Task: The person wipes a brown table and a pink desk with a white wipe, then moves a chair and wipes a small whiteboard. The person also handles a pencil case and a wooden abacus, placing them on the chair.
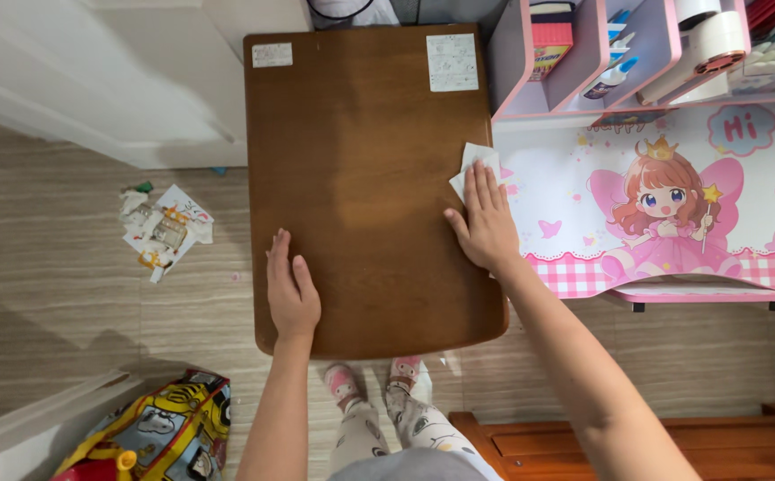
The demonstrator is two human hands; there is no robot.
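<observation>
Two bare hands lie on a dark brown, glossy wooden tabletop (361, 160) with rounded near corners. The left hand (291, 289) rests flat and empty near the front edge, fingers together. The right hand (485, 223) presses flat, fingers extended, on a small white folded cloth or tissue (472, 165) at the right edge, just beside a pink and white child's desk (583, 196) printed with a cartoon fairy.

As a judgement, the cloth sits so close to the edge that a sideways push could send it off into the seam between the two surfaces; leaning hard on the front edge might also tip or shift the board.

Two white paper stickers sit at the far corners: a small rectangular one (272, 55) on the left, a larger, nearly square one (452, 62) on the right. On the pale wood-look floor (49, 267) to the left lie crumpled colourful paper scraps (163, 230). Pink desk shelves (583, 62) hold small boxes and white tape rolls (713, 36).
</observation>
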